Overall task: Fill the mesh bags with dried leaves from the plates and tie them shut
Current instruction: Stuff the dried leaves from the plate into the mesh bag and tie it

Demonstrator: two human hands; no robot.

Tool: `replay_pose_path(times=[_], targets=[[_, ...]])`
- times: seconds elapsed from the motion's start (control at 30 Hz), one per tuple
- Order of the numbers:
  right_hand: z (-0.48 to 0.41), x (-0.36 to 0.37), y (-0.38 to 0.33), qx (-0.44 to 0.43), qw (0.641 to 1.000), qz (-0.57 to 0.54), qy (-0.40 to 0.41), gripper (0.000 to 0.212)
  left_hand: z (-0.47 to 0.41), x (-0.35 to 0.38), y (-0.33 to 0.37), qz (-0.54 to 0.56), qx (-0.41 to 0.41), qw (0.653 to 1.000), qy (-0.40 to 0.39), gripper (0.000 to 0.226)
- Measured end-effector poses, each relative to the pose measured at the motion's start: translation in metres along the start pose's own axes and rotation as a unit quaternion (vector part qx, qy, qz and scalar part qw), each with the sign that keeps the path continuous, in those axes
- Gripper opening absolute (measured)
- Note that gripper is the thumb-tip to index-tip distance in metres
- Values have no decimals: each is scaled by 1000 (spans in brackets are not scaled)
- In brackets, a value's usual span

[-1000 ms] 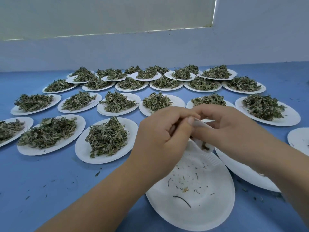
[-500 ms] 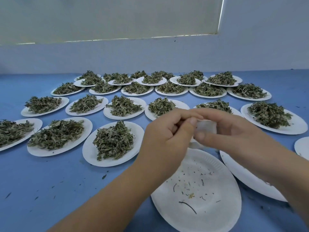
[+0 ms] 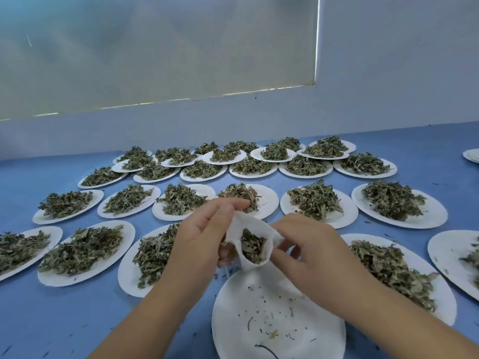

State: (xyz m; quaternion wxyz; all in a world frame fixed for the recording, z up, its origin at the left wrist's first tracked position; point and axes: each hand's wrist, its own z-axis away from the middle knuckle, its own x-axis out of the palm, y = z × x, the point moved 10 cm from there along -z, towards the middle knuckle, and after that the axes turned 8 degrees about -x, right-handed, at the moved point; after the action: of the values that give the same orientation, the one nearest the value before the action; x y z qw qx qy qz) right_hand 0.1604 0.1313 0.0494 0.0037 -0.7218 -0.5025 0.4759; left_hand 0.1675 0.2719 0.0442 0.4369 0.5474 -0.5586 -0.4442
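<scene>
Mesh bag (image 3: 255, 264) update: the mouth is now spread open between both hands, where half a second ago it sat pinched flat between them with none of the inside showing. Left hand (image 3: 199, 237) has thumb and forefinger clamped on the left rim. Right hand (image 3: 313, 252) fingers (image 3: 283, 224) are curled onto the right rim, pulling it wide. Dried leaves (image 3: 252, 246) are visible inside and the level looks high, so my read is that this bag is about filled and cinch-and-tie comes next. Can't make out the drawstring. The bag is held in the air, just above the far edge of the crumb plate (image 3: 233, 320) below the fingers. Room is tight: one heaped plate (image 3: 124, 275) just left of the left fingers, another heaped plate (image 3: 359, 239) just right of the right hand, and rows of plates beyond. Blue bench (image 3: 77, 320) shows only near-left of the left forearm. Best to tie over the crumb plate, since wide elbow moves risk clipping the rims.
</scene>
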Motion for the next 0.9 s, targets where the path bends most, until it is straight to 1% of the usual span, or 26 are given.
replay_pose_path(times=[0.13,0.2,0.27,0.37,0.5,0.6,0.67,0.73,0.9], targets=[[0,-7,8,21,1000,12,16,10,0,-7,1,-105,28,993,52,29],[0,-9,11,36,999,-2,30,11,-1,-11,1,-134,38,988,69,27],[1,-16,17,60,995,-44,61,11,-1,-12,1,-161,51,983,70,26],[3,-26,22,88,984,-115,103,17,0,-12,2,-224,64,970,66,44],[6,-35,23,106,967,-188,135,22,3,-18,1,-237,53,967,73,48],[3,-31,15,110,961,-224,121,21,10,-18,7,-280,57,956,65,47],[-2,-25,7,110,955,-253,104,23,18,-15,13,-328,66,941,47,50],[-10,-14,-4,112,949,-284,79,24,28,-23,17,-358,57,931,37,54],[-36,22,-49,85,938,-335,-12,25,65,-93,27,-359,5,929,94,59]])
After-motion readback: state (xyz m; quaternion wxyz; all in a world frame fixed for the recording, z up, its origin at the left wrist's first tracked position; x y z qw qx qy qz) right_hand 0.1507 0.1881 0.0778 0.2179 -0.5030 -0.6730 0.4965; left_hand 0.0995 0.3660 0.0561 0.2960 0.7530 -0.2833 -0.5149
